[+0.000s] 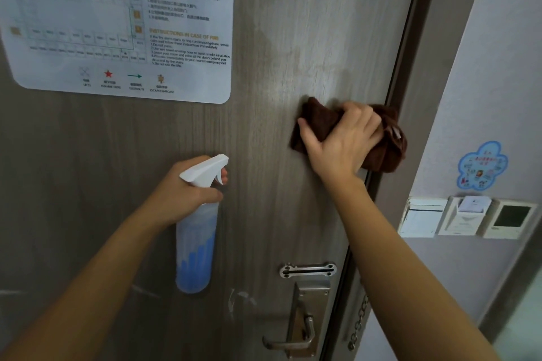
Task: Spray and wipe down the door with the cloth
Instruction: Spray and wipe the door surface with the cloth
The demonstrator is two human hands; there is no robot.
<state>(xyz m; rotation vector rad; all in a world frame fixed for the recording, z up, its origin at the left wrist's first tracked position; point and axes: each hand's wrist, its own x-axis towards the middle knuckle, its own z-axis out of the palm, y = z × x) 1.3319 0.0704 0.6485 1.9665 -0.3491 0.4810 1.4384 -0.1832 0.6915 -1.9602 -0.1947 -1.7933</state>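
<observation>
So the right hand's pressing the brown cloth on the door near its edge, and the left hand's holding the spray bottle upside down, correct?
Not quite: the spray bottle is upright, its white trigger head on top and the blue liquid at the bottom, as the head view shows. The rest holds: the left hand grips the bottle's neck, and the right hand presses the brown cloth on the door near its edge.

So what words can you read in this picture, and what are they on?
"INSTRUCTIONS IN CASE OF FIRE": heading on the notice on the door.
"Do not panic.": small print under that heading; the other lines are too blurred to be sure of.
Floor-plan numbers, Chinese text and legend captions on the notice: too blurred.
Blue sticker on the wall: too small.
Spray bottle: no words show.
</observation>
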